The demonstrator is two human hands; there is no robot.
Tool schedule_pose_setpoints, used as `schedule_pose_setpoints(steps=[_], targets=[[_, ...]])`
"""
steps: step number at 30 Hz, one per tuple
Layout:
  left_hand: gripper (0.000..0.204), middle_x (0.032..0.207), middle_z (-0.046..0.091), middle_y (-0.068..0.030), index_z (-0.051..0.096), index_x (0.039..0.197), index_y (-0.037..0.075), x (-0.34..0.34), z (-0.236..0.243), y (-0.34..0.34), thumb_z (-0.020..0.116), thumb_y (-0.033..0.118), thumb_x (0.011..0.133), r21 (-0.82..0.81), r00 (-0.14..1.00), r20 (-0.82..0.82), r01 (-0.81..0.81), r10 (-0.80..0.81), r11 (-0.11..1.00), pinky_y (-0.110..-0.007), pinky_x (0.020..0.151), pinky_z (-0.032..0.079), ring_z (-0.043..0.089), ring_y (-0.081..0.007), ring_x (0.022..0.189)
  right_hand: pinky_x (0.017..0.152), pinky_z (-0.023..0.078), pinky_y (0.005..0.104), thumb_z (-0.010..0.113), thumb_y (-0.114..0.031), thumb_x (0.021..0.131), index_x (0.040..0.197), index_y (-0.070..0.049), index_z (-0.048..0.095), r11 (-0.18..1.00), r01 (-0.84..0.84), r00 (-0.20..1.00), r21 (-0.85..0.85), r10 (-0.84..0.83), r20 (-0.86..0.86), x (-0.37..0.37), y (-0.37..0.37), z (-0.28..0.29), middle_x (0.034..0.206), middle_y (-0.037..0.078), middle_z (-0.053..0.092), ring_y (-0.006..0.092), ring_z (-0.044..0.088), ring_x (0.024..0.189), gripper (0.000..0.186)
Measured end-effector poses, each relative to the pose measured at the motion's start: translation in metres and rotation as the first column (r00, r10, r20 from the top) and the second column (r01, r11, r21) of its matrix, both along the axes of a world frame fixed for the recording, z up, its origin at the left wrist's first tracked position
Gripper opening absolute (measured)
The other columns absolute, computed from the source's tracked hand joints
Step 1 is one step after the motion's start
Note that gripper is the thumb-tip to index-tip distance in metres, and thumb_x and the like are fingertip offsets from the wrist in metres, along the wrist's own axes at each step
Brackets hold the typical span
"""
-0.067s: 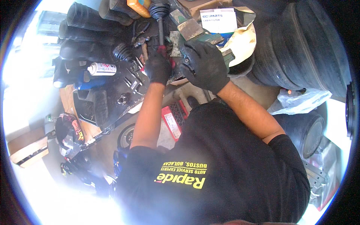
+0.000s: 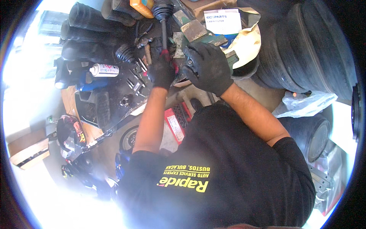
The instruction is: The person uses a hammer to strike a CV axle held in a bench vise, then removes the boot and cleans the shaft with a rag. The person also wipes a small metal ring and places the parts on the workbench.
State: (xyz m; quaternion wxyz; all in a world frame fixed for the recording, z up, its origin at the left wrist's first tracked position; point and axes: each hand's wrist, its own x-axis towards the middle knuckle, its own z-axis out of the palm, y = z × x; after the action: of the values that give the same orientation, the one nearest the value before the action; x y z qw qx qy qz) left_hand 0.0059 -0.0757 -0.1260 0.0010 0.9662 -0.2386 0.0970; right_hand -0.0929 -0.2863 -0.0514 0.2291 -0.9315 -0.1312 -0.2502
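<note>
Two tools flank the dark metal shaft with ribbed black boot [image 2: 164, 32]: wooden-handled hammer [image 2: 148, 53] left, green metal vise [image 2: 195, 31] right. The boot points away from the person! Left black-gloved hand [image 2: 161, 73] clamps red material [image 2: 164, 54] at its near end; right black-gloved hand [image 2: 209, 66] overlaps the vise, grip I can't tell. White cylindrical spray can [image 2: 105, 70], contents hidden.

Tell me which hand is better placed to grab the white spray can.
The left hand, probably: though at the axle shaft, it lies nearer the spray can; the right hand is farther, at the green bench vise.
</note>
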Motion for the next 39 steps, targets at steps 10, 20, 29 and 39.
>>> schedule_pose_setpoints(steps=[10, 20, 29, 39], targets=[[0.061, 0.119, 0.065, -0.029, 0.058, 0.135, 0.0, 0.054, -0.041, -0.018, 0.07, 0.041, 0.091, -0.176, 0.979, 0.018, -0.196, 0.202, 0.965, -0.054, 0.089, 0.055, 0.065, -0.0435, 0.113, 0.108, 0.042, 0.052, 0.069, -0.038, 0.089, 0.132, -0.006, 0.062, 0.999, -0.046, 0.998, -0.025, 0.046, 0.032, -0.002, 0.0, -0.001, 0.128, 0.019, 0.061, 0.0368, 0.057, 0.122, 0.053], [0.043, 0.107, 0.071, -0.022, 0.064, 0.128, 0.009, -0.042, -0.033, 0.0, 0.07, 0.03, 0.09, -0.145, 0.958, -0.145, -0.269, 0.248, 0.952, -0.052, 0.083, 0.057, 0.071, -0.0416, 0.099, 0.11, 0.041, 0.0528, 0.07, -0.037, 0.089, 0.13, -0.004, 0.062, 0.994, -0.097, 0.992, 0.045, 0.093, 0.08, 0.0, -0.005, -0.006, 0.126, 0.02, 0.061, 0.0374, 0.057, 0.123, 0.053], [0.053, 0.088, 0.069, -0.0206, 0.063, 0.126, 0.011, -0.081, -0.035, 0.011, 0.075, 0.043, 0.085, -0.15, 0.972, 0.026, -0.225, 0.232, 0.963, -0.054, 0.068, 0.055, 0.07, -0.0413, 0.079, 0.107, 0.043, 0.0533, 0.072, -0.033, 0.088, 0.129, -0.003, 0.061, 0.991, -0.133, 0.991, -0.007, 0.134, 0.027, 0.001, -0.004, 0.002, 0.126, 0.02, 0.06, 0.0377, 0.056, 0.124, 0.052], [0.05, 0.097, 0.067, -0.0195, 0.056, 0.121, 0.004, -0.117, -0.039, 0.008, 0.077, 0.028, 0.082, -0.1, 0.876, -0.164, -0.473, 0.454, 0.875, -0.053, 0.074, 0.058, 0.07, -0.0395, 0.088, 0.102, 0.044, 0.0527, 0.071, -0.034, 0.089, 0.127, -0.006, 0.061, 0.982, -0.171, 0.981, -0.076, 0.177, 0.075, 0.003, -0.002, 0.001, 0.124, 0.018, 0.06, 0.037, 0.057, 0.119, 0.048]])
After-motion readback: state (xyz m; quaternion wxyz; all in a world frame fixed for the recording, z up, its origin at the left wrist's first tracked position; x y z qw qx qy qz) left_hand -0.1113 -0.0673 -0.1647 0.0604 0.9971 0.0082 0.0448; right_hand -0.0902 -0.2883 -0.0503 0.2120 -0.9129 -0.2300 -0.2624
